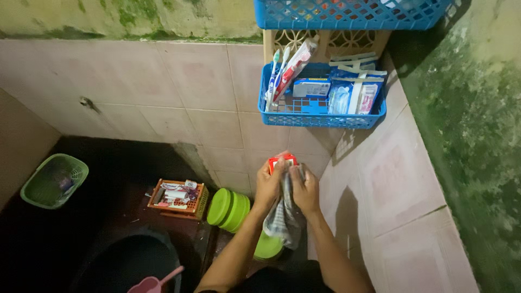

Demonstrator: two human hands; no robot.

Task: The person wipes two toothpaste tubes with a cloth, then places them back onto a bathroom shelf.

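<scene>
Both hands meet in front of a tiled wall corner. The left hand (268,184) pinches a small red box (283,160) upright; the right hand (305,191) presses a grey striped cloth (282,220) against it, below a blue basket (321,116).

Home bathroom corner, pale pink wall tiles (179,87), blue wall basket (304,116) holding toothbrushes (275,70) and toothpaste (293,68), dark water tub (125,263) with pink dipper (154,282), moss-stained upper wall (135,16)
</scene>
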